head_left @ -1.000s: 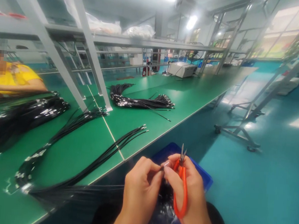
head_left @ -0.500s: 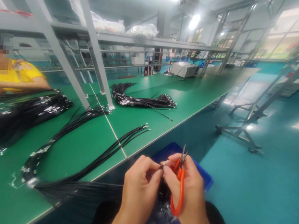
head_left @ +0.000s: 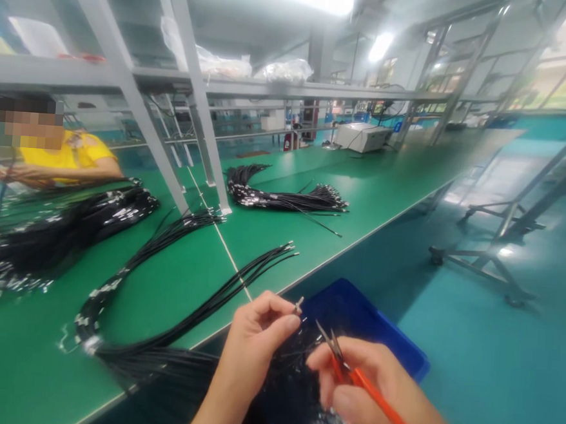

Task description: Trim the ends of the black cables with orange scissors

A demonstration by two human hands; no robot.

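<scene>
My left hand [head_left: 259, 339] pinches the end of a black cable, whose small metal tip [head_left: 299, 303] pokes out past the thumb and forefinger. To its right, my right hand [head_left: 368, 379] holds orange-handled scissors [head_left: 344, 366], blades pointing up and left with their tips slightly apart. The two hands are separate, both over a blue bin [head_left: 395, 333] with dark and shiny bits inside. A long curved bundle of black cables [head_left: 128, 279] lies on the green table [head_left: 160, 307] left of my hands, some of its strands running toward my left hand.
Another black cable bundle [head_left: 284, 196] lies farther back, beyond the rack post [head_left: 206, 123]. At the left a person in yellow [head_left: 74, 155] sits behind a large cable pile [head_left: 78, 223]. A white box [head_left: 360, 137] stands far back; a wheeled metal frame [head_left: 488, 258] is at right.
My right hand has moved away from my left, down and to the right, and the scissors now tilt leftward. The view has shifted, showing more of the blue bin.
</scene>
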